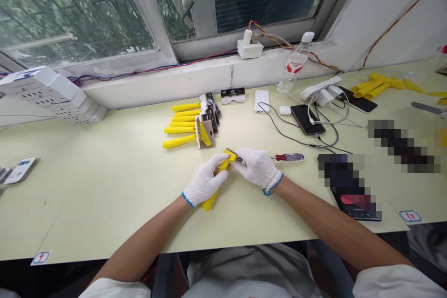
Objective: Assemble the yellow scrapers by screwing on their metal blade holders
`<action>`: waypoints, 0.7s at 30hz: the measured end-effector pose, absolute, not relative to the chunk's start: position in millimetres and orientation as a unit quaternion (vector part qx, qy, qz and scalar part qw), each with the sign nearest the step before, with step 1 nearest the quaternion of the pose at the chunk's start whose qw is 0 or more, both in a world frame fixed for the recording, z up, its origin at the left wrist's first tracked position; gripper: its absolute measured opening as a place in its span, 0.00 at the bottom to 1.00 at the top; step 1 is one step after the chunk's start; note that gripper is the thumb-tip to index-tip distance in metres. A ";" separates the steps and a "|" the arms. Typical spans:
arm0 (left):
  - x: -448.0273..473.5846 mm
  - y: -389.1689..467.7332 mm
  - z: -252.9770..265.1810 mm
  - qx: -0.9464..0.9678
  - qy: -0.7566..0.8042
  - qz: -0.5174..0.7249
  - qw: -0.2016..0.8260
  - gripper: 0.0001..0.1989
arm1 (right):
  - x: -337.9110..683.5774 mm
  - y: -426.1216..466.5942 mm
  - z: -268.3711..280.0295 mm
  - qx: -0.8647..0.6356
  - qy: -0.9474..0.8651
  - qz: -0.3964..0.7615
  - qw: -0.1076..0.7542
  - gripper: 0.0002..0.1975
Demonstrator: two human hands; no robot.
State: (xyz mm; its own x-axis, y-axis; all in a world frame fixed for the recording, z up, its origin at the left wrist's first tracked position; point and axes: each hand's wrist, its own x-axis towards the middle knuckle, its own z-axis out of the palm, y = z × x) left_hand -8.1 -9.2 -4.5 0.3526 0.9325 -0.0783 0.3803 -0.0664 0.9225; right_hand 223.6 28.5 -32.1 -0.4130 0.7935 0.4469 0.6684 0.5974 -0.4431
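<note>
In white knit gloves with blue cuffs, both of my hands meet over the table. My left hand [206, 179] is closed around a yellow-handled scraper [222, 166], its head pointing away from me and its handle end toward me. At the scraper's head, my right hand [257, 167] pinches a small grey metal piece [239, 159]; whether it is joined to the head I cannot tell. Just beyond my right wrist lies a screwdriver [289, 157] with a red and clear handle, its tip hidden behind the glove. Several yellow scrapers [179, 141] with carded packaging lie in a row ahead.
Behind the scrapers sits a black-and-white package [233, 96]. A white power bank [261, 101], phone [307, 119], cables, power strip [321, 87] and water bottle [296, 63] stand to the right. Yellow tubes [372, 88] lie far right, stacked white boxes [52, 95] far left.
</note>
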 end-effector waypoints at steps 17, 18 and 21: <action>-9.0 -8.9 -4.6 0.684 0.482 0.284 0.468 0.27 | 223.1 28.8 -32.8 -0.440 -0.836 0.096 0.314 0.09; -8.9 -8.9 -4.1 0.685 0.481 0.284 0.468 0.27 | 222.9 28.8 -32.8 -0.440 -0.836 0.096 0.314 0.09; -8.5 -8.6 -3.4 0.684 0.481 0.287 0.468 0.27 | 222.6 29.3 -32.2 -0.440 -0.836 0.097 0.313 0.09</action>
State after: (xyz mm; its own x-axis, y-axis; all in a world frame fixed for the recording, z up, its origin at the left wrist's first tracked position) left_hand -8.5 -8.6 -3.4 0.3732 0.9259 -0.0580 0.3897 -0.0997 0.9155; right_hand 222.6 29.3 -32.2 -0.4167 0.7962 0.4386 0.6752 0.5941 -0.4372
